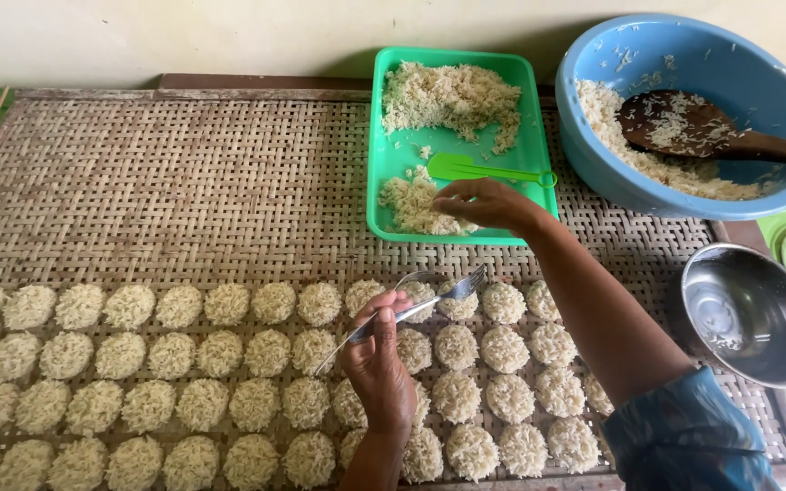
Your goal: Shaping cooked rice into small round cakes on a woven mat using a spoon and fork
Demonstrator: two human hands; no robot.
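Left hand, lower centre, fingers closed round a fork, tines poised over the rice discs on the woven mat. Right hand pinches rice from the green tray, upper centre, within easy reach.

Bare woven mat above rice rounds

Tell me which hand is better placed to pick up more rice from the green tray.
Right, probably. The right hand already reaches over the green tray, fingertips at the small rice pile. The left hand is over the rice rounds on the woven mat, holding a fork.
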